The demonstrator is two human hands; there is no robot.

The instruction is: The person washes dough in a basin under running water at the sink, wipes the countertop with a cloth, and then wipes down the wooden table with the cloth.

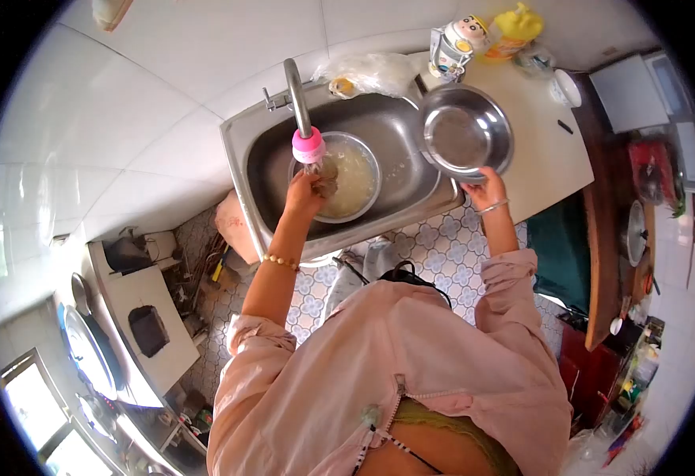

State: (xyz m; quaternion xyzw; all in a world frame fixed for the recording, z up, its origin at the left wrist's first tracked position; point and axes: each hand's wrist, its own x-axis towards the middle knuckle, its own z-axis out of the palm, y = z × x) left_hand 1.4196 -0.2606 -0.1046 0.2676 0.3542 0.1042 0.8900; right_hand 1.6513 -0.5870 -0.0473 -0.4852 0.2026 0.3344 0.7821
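My left hand (pixel 305 194) is closed on a greyish-brown lump (pixel 325 176) under the tap, its kind too small to make out. Just above it is the tap's pink nozzle (pixel 308 146). Below sits a metal basin (pixel 377 174) of cloudy water with pale bits floating in it, standing inside the steel sink (pixel 399 151). With fingers on its near rim, my right hand (pixel 487 190) grips a shiny steel bowl (pixel 462 135). That bowl is tilted over the sink's right end and the counter edge, and nothing shows inside it.
A clear plastic bag (pixel 375 73) lies behind the sink. On the white counter (pixel 541 143) stand a cartoon-faced bottle (pixel 454 47), a yellow pouch (pixel 515 32) and a white bowl (pixel 565 88). A pinkish bag (pixel 235 226) rests left of the sink.
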